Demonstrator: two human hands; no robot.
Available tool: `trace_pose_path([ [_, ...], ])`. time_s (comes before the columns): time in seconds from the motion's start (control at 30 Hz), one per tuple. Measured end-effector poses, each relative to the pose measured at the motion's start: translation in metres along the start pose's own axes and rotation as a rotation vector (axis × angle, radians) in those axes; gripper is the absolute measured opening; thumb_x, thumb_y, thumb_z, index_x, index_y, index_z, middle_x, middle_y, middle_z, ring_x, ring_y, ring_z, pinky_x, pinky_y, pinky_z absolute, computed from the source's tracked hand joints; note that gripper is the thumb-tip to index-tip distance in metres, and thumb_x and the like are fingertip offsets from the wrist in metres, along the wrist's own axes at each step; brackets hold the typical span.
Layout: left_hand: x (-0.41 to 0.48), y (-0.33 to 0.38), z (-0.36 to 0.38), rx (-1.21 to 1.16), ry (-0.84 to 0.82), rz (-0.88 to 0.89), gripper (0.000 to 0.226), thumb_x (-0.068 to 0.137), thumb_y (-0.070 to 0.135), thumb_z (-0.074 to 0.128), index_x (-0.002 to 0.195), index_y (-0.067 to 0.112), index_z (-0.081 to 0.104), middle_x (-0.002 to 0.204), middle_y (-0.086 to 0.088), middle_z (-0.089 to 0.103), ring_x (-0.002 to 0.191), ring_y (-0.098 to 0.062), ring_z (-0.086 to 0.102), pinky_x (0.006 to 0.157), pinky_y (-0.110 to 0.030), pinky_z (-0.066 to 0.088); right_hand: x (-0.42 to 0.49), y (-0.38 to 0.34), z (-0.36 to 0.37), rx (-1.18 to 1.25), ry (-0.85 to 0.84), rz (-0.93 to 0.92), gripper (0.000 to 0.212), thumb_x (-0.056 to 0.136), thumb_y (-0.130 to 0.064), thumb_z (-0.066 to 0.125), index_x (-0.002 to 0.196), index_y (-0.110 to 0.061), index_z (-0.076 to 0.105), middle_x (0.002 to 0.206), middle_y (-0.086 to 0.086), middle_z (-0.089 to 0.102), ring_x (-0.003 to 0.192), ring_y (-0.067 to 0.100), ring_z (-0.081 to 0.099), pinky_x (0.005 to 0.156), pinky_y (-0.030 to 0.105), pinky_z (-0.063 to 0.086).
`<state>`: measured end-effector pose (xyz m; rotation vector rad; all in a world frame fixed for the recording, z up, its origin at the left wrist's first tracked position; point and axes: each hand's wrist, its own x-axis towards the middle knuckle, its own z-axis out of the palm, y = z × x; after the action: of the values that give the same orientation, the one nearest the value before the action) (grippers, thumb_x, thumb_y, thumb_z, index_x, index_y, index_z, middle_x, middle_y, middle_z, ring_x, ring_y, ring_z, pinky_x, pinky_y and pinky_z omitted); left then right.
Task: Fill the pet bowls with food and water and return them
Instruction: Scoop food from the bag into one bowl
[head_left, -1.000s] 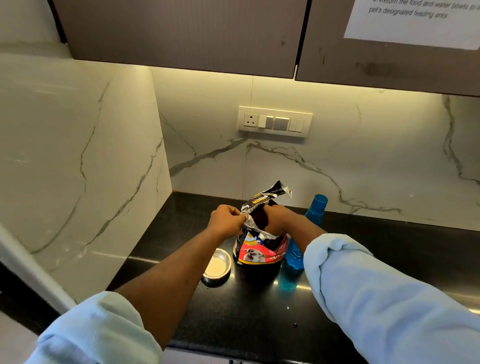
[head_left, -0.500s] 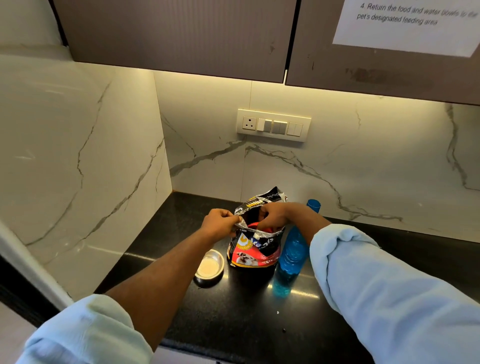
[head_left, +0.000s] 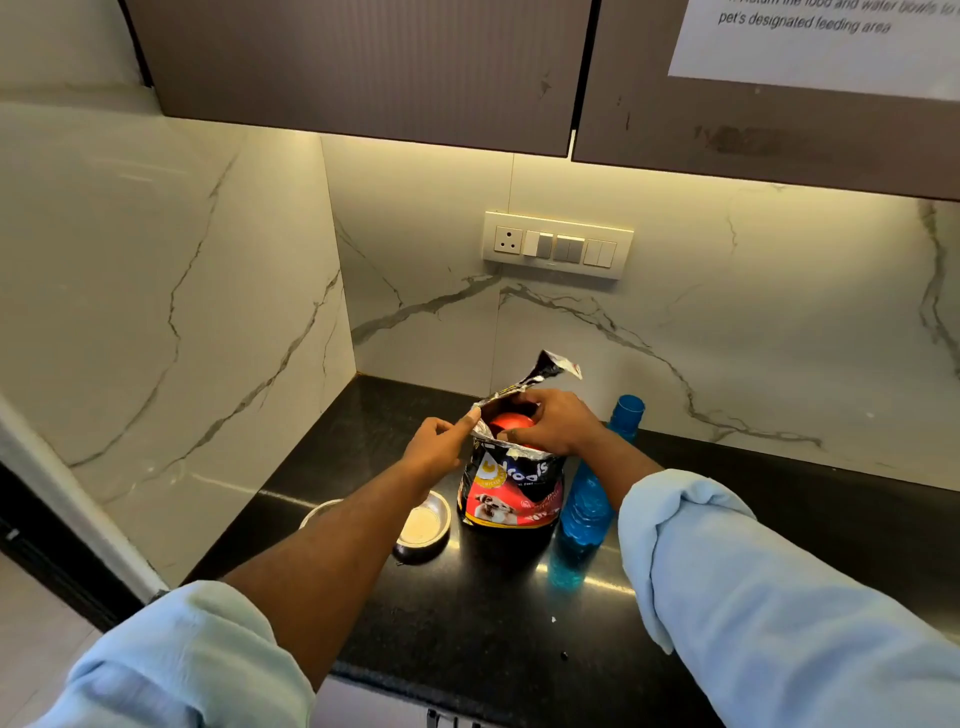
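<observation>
A black and red pet food bag (head_left: 511, 486) stands upright on the black counter (head_left: 467, 623). My left hand (head_left: 439, 449) pinches the left edge of its open mouth. My right hand (head_left: 558, 421) is at the mouth, fingers curled around a red round cup (head_left: 509, 425) that sits inside the bag. A small steel bowl (head_left: 423, 525), pale inside, rests just left of the bag. The rim of a second steel bowl (head_left: 322, 512) shows behind my left forearm. A blue water bottle (head_left: 587, 499) with its cap on stands right of the bag, touching it.
Marble walls close the corner at the left and back. A switch panel (head_left: 558, 244) sits on the back wall, under dark cabinets (head_left: 363, 67) that carry a paper note (head_left: 831, 41). The counter's front edge runs near my sleeves.
The bag's mouth has been pulled wider open. My right hand went from the bag's top edge into the mouth, and the red cup now shows there. The top flap stands up again.
</observation>
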<state>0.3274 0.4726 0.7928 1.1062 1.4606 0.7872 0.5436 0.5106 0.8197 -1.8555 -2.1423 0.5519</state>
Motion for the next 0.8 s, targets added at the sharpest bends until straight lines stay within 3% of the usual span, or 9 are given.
trace_pose_path([
  [0.1, -0.002, -0.003, 0.007, -0.043, -0.042, -0.112, 0.080, 0.089, 0.079, 0.053, 0.143, 0.020, 0.046, 0.147, -0.011, 0.051, 0.132, -0.034, 0.056, 0.096, -0.049, 0.047, -0.006, -0.002, 0.009, -0.073, 0.154, -0.013, 0.069, 0.075, -0.068, 0.078, 0.135, -0.035, 0.069, 0.125, -0.003, 0.074, 0.115, 0.023, 0.067, 0.091, 0.037, 0.054],
  [0.17, -0.005, -0.006, 0.011, -0.060, -0.091, -0.170, 0.099, 0.088, 0.085, 0.047, 0.160, 0.019, 0.034, 0.162, -0.016, 0.043, 0.144, -0.040, 0.048, 0.106, -0.057, 0.042, -0.009, -0.005, 0.016, -0.165, 0.168, -0.034, 0.066, 0.080, -0.071, 0.072, 0.132, -0.030, 0.072, 0.120, 0.000, 0.076, 0.112, 0.025, 0.069, 0.090, 0.038, 0.055],
  [0.27, -0.009, -0.010, 0.017, -0.076, -0.150, -0.199, 0.101, 0.087, 0.089, 0.039, 0.158, 0.019, 0.042, 0.161, -0.015, 0.047, 0.146, -0.037, 0.047, 0.116, -0.061, 0.036, -0.011, -0.007, 0.023, -0.188, 0.067, -0.047, 0.065, 0.088, -0.073, 0.062, 0.128, -0.022, 0.074, 0.116, 0.005, 0.077, 0.107, 0.027, 0.070, 0.093, 0.042, 0.058],
  [0.4, -0.011, -0.012, 0.023, -0.134, -0.136, -0.201, 0.092, 0.092, 0.085, 0.037, 0.154, 0.018, 0.049, 0.153, -0.014, 0.057, 0.136, -0.033, 0.056, 0.115, -0.057, 0.038, -0.014, -0.008, 0.027, -0.049, -0.010, 0.028, 0.062, 0.094, -0.065, 0.060, 0.139, -0.023, 0.067, 0.133, 0.008, 0.071, 0.123, 0.031, 0.064, 0.107, 0.049, 0.050],
  [0.5, -0.015, -0.007, 0.027, -0.156, -0.130, -0.185, 0.085, 0.096, 0.080, 0.035, 0.150, 0.017, 0.053, 0.136, -0.012, 0.068, 0.099, -0.022, 0.066, 0.094, -0.046, 0.047, -0.014, -0.009, 0.027, 0.002, -0.033, 0.104, 0.056, 0.099, -0.063, 0.054, 0.137, -0.025, 0.067, 0.137, 0.007, 0.069, 0.130, 0.032, 0.059, 0.115, 0.055, 0.041],
  [0.6, -0.018, -0.005, 0.029, -0.145, -0.147, -0.186, 0.085, 0.097, 0.080, 0.034, 0.151, 0.017, 0.053, 0.152, -0.016, 0.058, 0.123, -0.031, 0.062, 0.100, -0.049, 0.043, -0.017, -0.004, 0.025, 0.071, -0.092, 0.171, 0.054, 0.102, -0.061, 0.052, 0.135, -0.020, 0.068, 0.135, 0.008, 0.069, 0.131, 0.033, 0.060, 0.118, 0.059, 0.038],
  [0.67, -0.021, -0.003, 0.030, -0.125, -0.142, -0.190, 0.088, 0.096, 0.081, 0.033, 0.153, 0.017, 0.051, 0.156, -0.017, 0.053, 0.139, -0.036, 0.053, 0.108, -0.051, 0.041, -0.020, 0.002, 0.024, 0.172, -0.072, 0.201, 0.052, 0.104, -0.058, 0.050, 0.123, -0.013, 0.071, 0.121, 0.010, 0.072, 0.121, 0.033, 0.065, 0.113, 0.057, 0.043],
  [0.73, -0.025, 0.001, 0.030, -0.123, -0.144, -0.181, 0.087, 0.097, 0.080, 0.031, 0.154, 0.017, 0.050, 0.156, -0.018, 0.053, 0.142, -0.038, 0.051, 0.107, -0.050, 0.041, -0.024, 0.003, 0.022, 0.261, -0.010, 0.226, 0.054, 0.106, -0.058, 0.047, 0.115, -0.012, 0.071, 0.111, 0.012, 0.072, 0.111, 0.033, 0.067, 0.107, 0.054, 0.049],
  [0.8, -0.028, 0.004, 0.030, -0.136, -0.147, -0.163, 0.084, 0.099, 0.078, 0.029, 0.154, 0.017, 0.049, 0.154, -0.018, 0.055, 0.135, -0.036, 0.056, 0.102, -0.049, 0.041, -0.027, -0.001, 0.018, 0.315, 0.056, 0.256, 0.056, 0.105, -0.063, 0.045, 0.121, -0.016, 0.072, 0.118, 0.013, 0.072, 0.115, 0.033, 0.065, 0.108, 0.054, 0.048],
])
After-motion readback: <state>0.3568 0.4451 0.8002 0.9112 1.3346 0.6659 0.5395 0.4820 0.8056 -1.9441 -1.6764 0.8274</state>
